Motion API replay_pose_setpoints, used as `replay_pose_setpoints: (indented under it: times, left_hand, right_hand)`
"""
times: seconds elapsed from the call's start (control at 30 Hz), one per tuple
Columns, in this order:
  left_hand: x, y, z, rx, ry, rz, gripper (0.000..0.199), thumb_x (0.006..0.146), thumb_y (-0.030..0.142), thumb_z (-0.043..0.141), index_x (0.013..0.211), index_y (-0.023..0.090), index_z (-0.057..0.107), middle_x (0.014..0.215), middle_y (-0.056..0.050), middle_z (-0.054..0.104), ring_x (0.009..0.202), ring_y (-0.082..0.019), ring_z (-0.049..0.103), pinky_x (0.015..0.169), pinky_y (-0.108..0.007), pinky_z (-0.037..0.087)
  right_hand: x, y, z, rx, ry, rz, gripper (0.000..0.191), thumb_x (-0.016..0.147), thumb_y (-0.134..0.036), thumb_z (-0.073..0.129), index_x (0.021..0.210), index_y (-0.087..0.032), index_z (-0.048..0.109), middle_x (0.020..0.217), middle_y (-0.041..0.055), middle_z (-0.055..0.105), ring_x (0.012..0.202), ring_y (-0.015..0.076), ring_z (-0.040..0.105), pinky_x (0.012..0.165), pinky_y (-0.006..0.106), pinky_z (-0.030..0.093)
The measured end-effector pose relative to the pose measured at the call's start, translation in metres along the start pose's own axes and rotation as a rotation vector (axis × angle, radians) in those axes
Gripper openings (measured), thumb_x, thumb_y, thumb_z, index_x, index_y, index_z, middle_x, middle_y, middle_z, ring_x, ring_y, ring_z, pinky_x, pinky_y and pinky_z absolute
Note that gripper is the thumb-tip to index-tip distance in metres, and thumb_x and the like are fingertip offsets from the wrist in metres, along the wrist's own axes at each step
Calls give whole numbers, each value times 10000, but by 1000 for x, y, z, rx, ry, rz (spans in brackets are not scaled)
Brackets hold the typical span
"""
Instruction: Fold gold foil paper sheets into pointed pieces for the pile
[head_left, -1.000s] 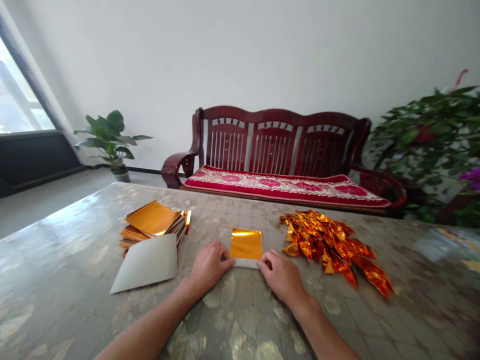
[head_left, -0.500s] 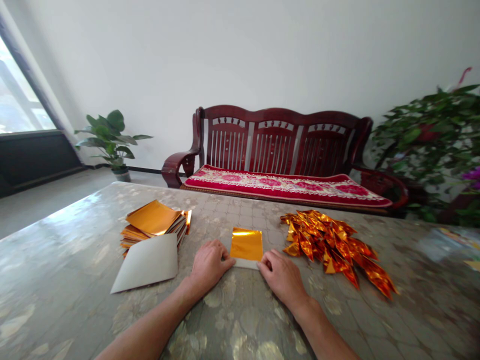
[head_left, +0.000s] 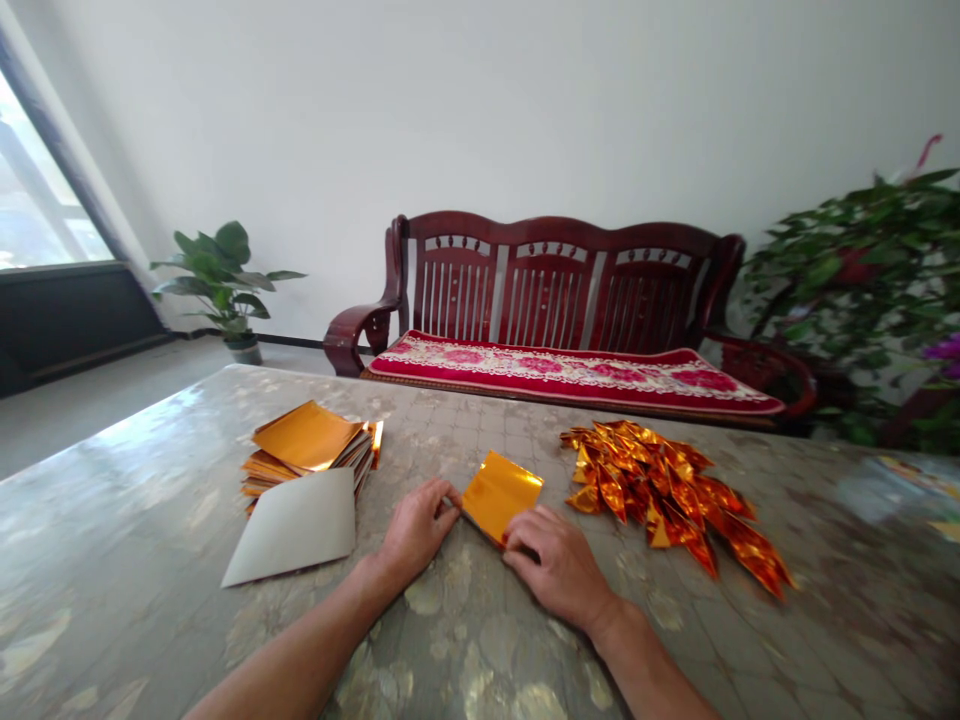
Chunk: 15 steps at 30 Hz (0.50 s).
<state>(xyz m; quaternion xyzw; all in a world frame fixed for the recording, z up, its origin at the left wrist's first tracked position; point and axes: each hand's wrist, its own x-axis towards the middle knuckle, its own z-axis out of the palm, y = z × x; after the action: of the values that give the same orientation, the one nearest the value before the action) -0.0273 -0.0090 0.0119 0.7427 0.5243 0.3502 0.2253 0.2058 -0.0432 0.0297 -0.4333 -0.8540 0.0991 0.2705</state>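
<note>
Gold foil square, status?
Left hand at its left corner, right hand on its lower edge. Foil square tilted. Folded gold pieces right, not touching.

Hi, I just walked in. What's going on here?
A person is working at a glossy patterned table with bare hands. The right hand rests over the lower corner of a square of gold foil paper, tilted on the table, while the left hand sits with its fingertips beside the foil's left corner. To the left lie a stack of gold foil sheets and a pale card; to the right, a heap of pointed folded gold pieces.
</note>
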Motion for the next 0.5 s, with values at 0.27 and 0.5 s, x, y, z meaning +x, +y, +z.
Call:
replay_pose_setpoints:
  times: [0.27, 0.5]
  left_hand:
    - [-2, 6, -5, -125, -24, 329, 247, 822, 29, 433, 753, 193, 605, 930, -32, 670, 899, -145, 610, 843, -263, 464]
    - [-14, 31, -10, 310, -31, 704, 320, 967, 130, 378, 817, 200, 652, 974, -68, 678, 978, -190, 568, 896, -337, 456]
  right_hand:
    - [-1, 6, 7, 143, 112, 31, 224, 926, -218, 513, 1092, -244, 661, 1067, 47, 701, 951, 177, 642, 882, 316, 488]
    - [0, 6, 14, 129, 239, 120, 674, 847, -161, 538, 1482, -261, 336, 1076, 37, 705, 839, 176, 680, 836, 338, 546]
